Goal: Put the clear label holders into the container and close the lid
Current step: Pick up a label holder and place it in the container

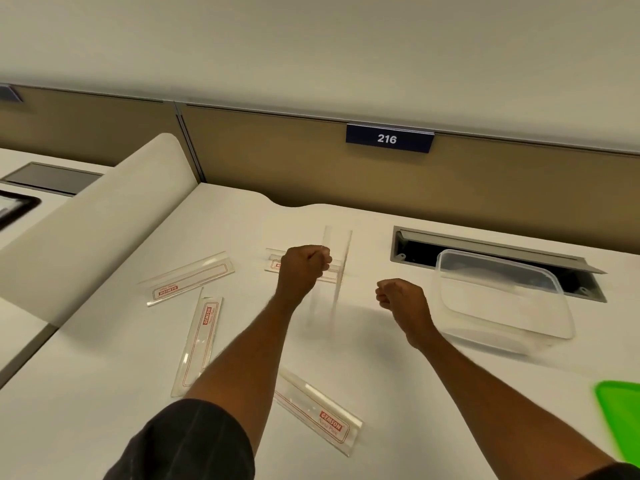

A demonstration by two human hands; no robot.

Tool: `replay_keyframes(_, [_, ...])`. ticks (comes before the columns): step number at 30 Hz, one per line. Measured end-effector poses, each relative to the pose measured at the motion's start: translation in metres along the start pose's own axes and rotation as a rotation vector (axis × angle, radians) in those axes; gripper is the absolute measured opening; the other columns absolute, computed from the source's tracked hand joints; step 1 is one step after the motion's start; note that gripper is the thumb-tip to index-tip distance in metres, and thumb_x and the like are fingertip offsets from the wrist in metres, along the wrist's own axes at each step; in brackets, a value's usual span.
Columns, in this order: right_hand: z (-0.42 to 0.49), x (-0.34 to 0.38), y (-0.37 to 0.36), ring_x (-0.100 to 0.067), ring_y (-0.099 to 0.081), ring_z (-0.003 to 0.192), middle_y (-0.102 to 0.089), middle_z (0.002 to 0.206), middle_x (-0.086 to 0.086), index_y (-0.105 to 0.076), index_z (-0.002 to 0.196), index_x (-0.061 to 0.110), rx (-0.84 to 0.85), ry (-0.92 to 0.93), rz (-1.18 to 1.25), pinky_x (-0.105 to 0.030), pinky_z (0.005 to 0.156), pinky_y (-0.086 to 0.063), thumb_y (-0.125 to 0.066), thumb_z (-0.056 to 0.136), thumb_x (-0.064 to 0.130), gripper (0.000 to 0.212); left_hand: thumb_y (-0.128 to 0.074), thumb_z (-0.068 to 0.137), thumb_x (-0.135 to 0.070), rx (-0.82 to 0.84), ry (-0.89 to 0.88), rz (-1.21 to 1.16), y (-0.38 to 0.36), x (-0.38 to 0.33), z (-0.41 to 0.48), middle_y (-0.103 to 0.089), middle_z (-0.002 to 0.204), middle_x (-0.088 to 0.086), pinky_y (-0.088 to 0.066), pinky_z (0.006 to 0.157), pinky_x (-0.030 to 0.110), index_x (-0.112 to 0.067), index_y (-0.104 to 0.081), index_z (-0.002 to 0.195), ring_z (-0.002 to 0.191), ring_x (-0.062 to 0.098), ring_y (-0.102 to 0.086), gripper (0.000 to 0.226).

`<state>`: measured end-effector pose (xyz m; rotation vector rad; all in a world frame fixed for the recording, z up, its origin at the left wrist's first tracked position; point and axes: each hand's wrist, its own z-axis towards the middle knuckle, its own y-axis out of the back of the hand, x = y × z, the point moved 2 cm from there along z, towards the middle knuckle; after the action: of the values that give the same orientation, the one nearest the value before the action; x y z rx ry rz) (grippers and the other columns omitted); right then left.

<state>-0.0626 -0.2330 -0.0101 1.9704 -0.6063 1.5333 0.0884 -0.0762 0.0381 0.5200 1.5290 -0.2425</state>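
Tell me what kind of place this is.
Most likely an open-plan office workstation. A numbered sign reading 216 hangs on a tan partition panel, and the white desk has a built-in cable hatch propped open at the back.

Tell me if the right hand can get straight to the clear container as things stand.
Probably yes. The right hand hovers fisted and seemingly empty just left of the clear container, with only bare desk between them. The left hand, its grip shut on a label holder, stays clear of that path.
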Motion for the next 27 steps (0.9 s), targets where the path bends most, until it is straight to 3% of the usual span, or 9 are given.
replay_keyframes(1, [-0.002,0.0,0.001,-0.027,-0.066,0.089,-0.07,0.089,-0.009,-0.07,0.088,0.017,0.083,-0.034,0.061,-0.038,0.085,-0.054,-0.06,0.091,0.026,0.013,-0.058,0.088,-0.012,-0.007,0.043,-0.123,-0.002,-0.003,-0.001,-0.072,0.073,0.005,-0.053,0.063,0.029,-0.016,-0.073,0.079,0.065,0.014,-0.066,0.018])
replay_keyframes(4, [-0.007,-0.001,0.005,-0.025,-0.065,0.103,-0.069,0.11,-0.009,-0.065,0.11,0.016,0.399,-0.213,0.198,-0.038,0.091,-0.052,-0.061,0.082,0.052,0.045,-0.063,0.09,-0.019,-0.031,0.156,-0.37,-0.01,-0.009,-0.005,-0.076,0.083,0.003,-0.057,0.066,0.026,-0.019,-0.073,0.087,0.076,0.018,-0.073,0.011])
replay_keyframes(8, [-0.016,0.003,0.014,-0.038,-0.061,0.114,-0.063,0.126,-0.016,-0.054,0.129,0.014,0.708,-0.329,0.322,-0.044,0.091,-0.055,-0.061,0.086,0.045,0.054,-0.064,0.09,-0.022,-0.053,0.243,-0.642,-0.028,-0.014,-0.012,-0.076,0.091,0.006,-0.059,0.07,0.03,-0.014,-0.072,0.096,0.086,0.022,-0.073,0.012])
replay_keyframes(11, [-0.018,0.014,0.026,-0.033,-0.066,0.1,-0.065,0.119,-0.02,-0.055,0.126,0.009,0.708,-0.274,0.377,-0.039,0.083,-0.058,-0.069,0.083,0.034,0.052,-0.062,0.091,-0.03,-0.035,0.258,-0.721,-0.041,-0.018,-0.017,-0.075,0.092,0.009,-0.059,0.07,0.032,-0.01,-0.069,0.105,0.089,0.025,-0.071,0.025])
replay_keyframes(13, [-0.017,0.021,0.036,-0.028,-0.067,0.09,-0.066,0.115,-0.021,-0.056,0.124,0.007,0.68,-0.236,0.362,-0.035,0.079,-0.058,-0.069,0.083,0.029,0.048,-0.058,0.09,-0.047,-0.02,0.273,-0.75,-0.045,-0.023,-0.016,-0.075,0.097,0.01,-0.058,0.073,0.035,-0.015,-0.067,0.105,0.092,0.025,-0.071,0.036])
replay_keyframes(16, [-0.014,0.026,0.055,-0.027,-0.067,0.089,-0.066,0.112,-0.022,-0.058,0.12,0.006,0.648,-0.21,0.309,-0.035,0.08,-0.058,-0.069,0.083,0.028,0.045,-0.055,0.084,-0.061,0.014,0.274,-0.807,-0.047,-0.036,-0.01,-0.07,0.108,0.01,-0.056,0.084,0.038,-0.022,-0.062,0.109,0.1,0.027,-0.068,0.047])
replay_keyframes(20, [-0.006,0.038,0.083,-0.028,-0.067,0.09,-0.068,0.107,-0.02,-0.067,0.105,0.009,0.613,-0.169,0.183,-0.038,0.084,-0.057,-0.074,0.079,0.026,0.032,-0.067,0.084,-0.042,0.043,0.166,-0.717,-0.05,-0.05,-0.003,-0.07,0.098,0.008,-0.057,0.079,0.035,-0.016,-0.062,0.116,0.092,0.025,-0.068,0.042])
replay_keyframes(24, [0.004,0.059,0.116,-0.025,-0.068,0.092,-0.069,0.105,-0.016,-0.065,0.113,0.005,0.577,-0.128,-0.006,-0.034,0.081,-0.057,-0.077,0.076,0.027,0.045,-0.066,0.085,-0.022,0.131,0.127,-0.648,-0.058,-0.057,-0.001,-0.071,0.092,0.006,-0.055,0.084,0.035,-0.013,-0.063,0.113,0.085,0.022,-0.067,0.029])
replay_keyframes(27, [0.012,0.07,0.146,-0.025,-0.07,0.094,-0.07,0.105,-0.019,-0.066,0.109,0.005,0.53,-0.102,-0.143,-0.034,0.084,-0.057,-0.08,0.074,0.026,0.043,-0.067,0.085,-0.018,0.174,0.133,-0.483,-0.067,-0.056,0.0,-0.068,0.094,0.01,-0.053,0.087,0.033,-0.005,-0.061,0.116,0.083,0.02,-0.062,0.034])
